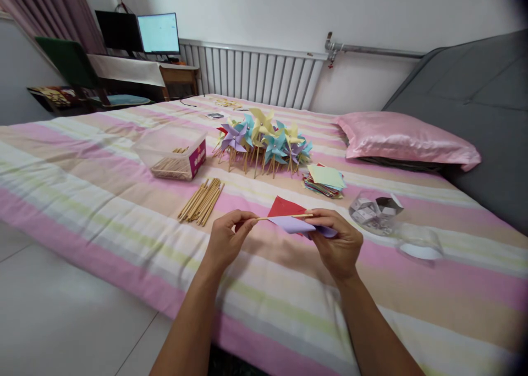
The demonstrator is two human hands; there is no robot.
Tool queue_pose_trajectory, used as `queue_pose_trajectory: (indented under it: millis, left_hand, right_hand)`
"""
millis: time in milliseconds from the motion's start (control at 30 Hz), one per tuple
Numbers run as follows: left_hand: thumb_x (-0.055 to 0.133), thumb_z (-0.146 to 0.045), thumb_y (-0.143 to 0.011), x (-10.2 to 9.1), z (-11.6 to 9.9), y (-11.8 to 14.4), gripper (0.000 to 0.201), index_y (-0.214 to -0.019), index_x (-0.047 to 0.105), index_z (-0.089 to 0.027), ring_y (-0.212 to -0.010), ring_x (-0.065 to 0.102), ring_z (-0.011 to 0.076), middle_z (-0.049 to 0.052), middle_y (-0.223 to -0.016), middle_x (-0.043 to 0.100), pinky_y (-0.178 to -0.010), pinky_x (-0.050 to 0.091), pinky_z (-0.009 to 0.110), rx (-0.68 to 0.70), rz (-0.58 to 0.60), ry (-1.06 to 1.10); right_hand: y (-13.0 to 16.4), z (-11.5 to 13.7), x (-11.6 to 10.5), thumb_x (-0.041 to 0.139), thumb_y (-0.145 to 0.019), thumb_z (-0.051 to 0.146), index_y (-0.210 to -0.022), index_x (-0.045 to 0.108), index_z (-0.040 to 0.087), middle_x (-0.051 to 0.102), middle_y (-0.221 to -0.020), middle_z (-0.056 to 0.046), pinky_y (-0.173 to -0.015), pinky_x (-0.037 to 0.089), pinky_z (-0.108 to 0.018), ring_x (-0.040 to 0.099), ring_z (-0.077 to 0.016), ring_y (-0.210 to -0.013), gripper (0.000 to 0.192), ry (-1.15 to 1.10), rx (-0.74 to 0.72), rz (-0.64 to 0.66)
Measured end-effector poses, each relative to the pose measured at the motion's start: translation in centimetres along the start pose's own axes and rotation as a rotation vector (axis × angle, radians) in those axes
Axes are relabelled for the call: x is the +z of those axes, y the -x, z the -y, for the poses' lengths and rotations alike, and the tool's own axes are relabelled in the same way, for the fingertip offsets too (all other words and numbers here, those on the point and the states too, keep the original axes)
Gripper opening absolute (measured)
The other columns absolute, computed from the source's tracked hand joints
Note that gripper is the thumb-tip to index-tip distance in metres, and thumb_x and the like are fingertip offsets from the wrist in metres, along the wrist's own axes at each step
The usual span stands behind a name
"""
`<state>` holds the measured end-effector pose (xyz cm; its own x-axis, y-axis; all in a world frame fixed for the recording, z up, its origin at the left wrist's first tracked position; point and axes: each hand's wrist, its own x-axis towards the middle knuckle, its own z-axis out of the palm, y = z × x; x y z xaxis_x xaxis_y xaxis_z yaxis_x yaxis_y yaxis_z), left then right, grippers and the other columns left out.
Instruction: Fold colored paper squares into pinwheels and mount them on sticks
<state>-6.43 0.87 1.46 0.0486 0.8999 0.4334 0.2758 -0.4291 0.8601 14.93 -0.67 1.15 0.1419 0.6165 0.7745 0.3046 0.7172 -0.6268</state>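
Note:
My left hand [229,238] pinches one end of a thin wooden stick [280,217] held level over the bed. My right hand [336,241] grips the stick's other end together with a folded paper piece [289,216], red above and lilac below. A loose bundle of wooden sticks [202,201] lies on the striped sheet just left of my left hand. Finished paper pinwheels [264,139] in purple, blue and yellow lie in a heap further back.
A clear plastic box [173,153] with sticks sits at the left. A stack of coloured paper squares [325,179] lies right of the pinwheels. Two clear round containers [373,212] rest at the right. A pink pillow [404,139] lies beyond them. Desk with monitors [159,33] stands far back.

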Motion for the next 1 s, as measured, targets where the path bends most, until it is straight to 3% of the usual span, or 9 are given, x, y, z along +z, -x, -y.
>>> queue_pose_trajectory:
  millis: [567,800,1000]
  left_hand:
    - [0.062,-0.025,-0.078,-0.14,-0.18,-0.05,0.011,-0.076,0.069,-0.017,-0.057,0.051,0.011,0.001,-0.065,0.064,-0.055,0.04,0.022,0.049,-0.033,-0.008]
    - [0.062,-0.026,-0.078,-0.21,-0.4,-0.06,0.011,-0.077,0.069,-0.018,-0.06,0.053,0.0117,0.002,-0.067,0.065,-0.057,0.041,0.023,0.051,-0.022,-0.009]
    - [0.061,-0.027,-0.078,-0.28,-0.47,-0.02,0.012,-0.075,0.069,-0.018,-0.059,0.051,0.0118,0.002,-0.066,0.065,-0.057,0.041,0.023,0.05,-0.002,-0.032]
  right_hand:
    - [0.19,-0.26,0.03,0.072,-0.071,0.013,-0.081,0.066,0.023,0.069,-0.082,-0.002,-0.072,0.055,-0.033,0.067,-0.0191,-0.083,0.015,-0.032,0.066,-0.003]
    - [0.2,-0.39,0.22,0.074,-0.068,0.021,-0.085,0.062,0.022,0.069,-0.081,-0.003,-0.066,0.055,-0.031,0.067,-0.0194,-0.077,0.021,0.008,0.114,-0.076]
    - [0.3,-0.66,0.01,0.071,-0.07,0.018,-0.086,0.067,0.022,0.07,-0.078,-0.001,-0.059,0.055,-0.028,0.066,-0.0174,-0.071,0.018,0.05,0.144,-0.054]
